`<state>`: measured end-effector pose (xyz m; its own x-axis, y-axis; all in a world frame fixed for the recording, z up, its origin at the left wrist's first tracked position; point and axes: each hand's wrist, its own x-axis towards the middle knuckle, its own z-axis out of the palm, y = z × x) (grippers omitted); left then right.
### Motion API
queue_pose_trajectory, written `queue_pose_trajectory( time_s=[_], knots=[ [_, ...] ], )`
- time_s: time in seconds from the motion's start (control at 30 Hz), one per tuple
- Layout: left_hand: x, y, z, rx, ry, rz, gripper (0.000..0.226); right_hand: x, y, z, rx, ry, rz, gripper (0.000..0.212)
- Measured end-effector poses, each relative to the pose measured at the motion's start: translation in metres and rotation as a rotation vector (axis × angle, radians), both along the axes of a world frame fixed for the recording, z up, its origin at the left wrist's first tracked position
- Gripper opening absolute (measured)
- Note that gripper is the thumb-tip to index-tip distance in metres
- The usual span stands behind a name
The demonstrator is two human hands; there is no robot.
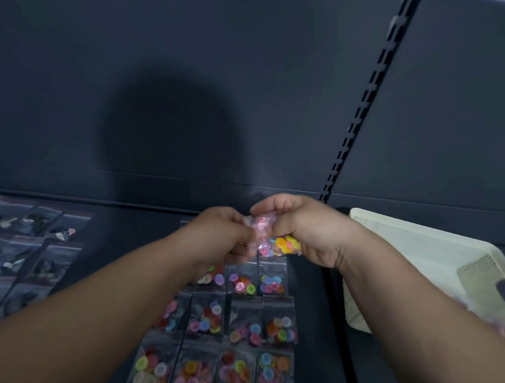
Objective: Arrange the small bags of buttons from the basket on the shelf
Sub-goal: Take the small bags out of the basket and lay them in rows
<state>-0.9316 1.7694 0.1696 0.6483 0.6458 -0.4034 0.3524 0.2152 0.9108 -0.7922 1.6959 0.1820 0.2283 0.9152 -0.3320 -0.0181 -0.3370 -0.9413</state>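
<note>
- Head view: both hands meet above the back edge of the shelf [132, 229], working on one handful of held bags [283, 244]
- The right hand [312, 230] has its fingers curled over the top of the handful and grips it from the right; yellow and orange buttons show through the plastic below its palm
- The left hand [226, 235] pinches the pinkish left end of the same handful with its fingertips, probably to peel a single bag off while the other hand serves as the store
- The held bags thus lie between the two hands, touched by both and lifted clear of the shelf
- Below the hands the laid bags [242, 328] of bright buttons sit flat in neat rows that run towards the front edge; the gap under the hands, at the back of that block, looks like the next slot to fill
- Darker bags [17, 250] lie in rows of their own towards the left edge, well apart, so it seems the kinds are kept separate
- The pale basket [417, 245] stands to the right, past the slotted upright [365, 109], near the right hand for easy refills; its contents are too blurred to tell
</note>
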Motion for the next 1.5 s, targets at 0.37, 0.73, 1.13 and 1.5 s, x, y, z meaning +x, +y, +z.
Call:
queue_pose_trajectory(
  time_s=[0.37,0.73,1.13,1.5],
  knots=[
    [-0.022,-0.005,0.013,0.051,-0.013,-0.002,0.018,-0.012,-0.016,0.009,-0.016,-0.231,0.076,0.016],
    [-0.067,-0.018,0.007,-0.015,-0.064,0.086,0.011,-0.057,-0.018,-0.001,0.007,-0.153,0.042,0.006],
    [-0.142,-0.008,-0.021,0.050,0.108,0.087,0.016,-0.132,-0.019,-0.014,-0.235,-0.311,0.036,0.009],
    [-0.163,-0.017,-0.049,0.056,0.251,0.045,0.017,-0.163,-0.015,-0.035,-0.397,-0.475,0.100,0.018]
  ],
)
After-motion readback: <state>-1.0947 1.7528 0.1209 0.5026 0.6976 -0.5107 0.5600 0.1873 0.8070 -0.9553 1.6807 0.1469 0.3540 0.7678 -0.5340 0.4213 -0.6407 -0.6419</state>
